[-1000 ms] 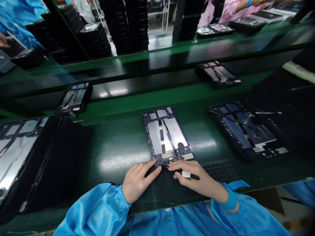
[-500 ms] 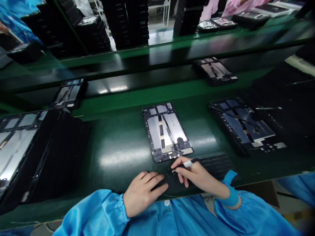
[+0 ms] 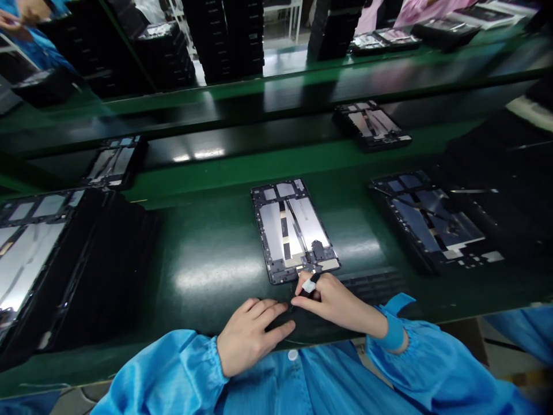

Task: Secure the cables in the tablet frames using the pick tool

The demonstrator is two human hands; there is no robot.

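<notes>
An opened tablet frame [image 3: 292, 230] with silver plates and a dark border lies on the green bench in front of me. My right hand [image 3: 332, 302] pinches a thin black tool [image 3: 307, 286] with a white band, its tip pointing down at the mat just below the frame's near edge. Resting flat on the dark mat [image 3: 280, 328] is my left hand [image 3: 253, 334], fingers stretched out and touching nothing else. Both arms wear blue sleeves.
A second open tablet frame [image 3: 430, 222] lies to the right, a large dark tray stack [image 3: 52, 271] to the left. More frames [image 3: 113, 161] [image 3: 370, 125] ride the belt beyond. Black stacked trays [image 3: 224, 40] stand at the back. Another person's blue sleeve [image 3: 26, 23] shows top left.
My left hand has drawn back from the frame's near edge onto the mat. My right hand has turned the tool from lying level to pointing downward at the mat.
</notes>
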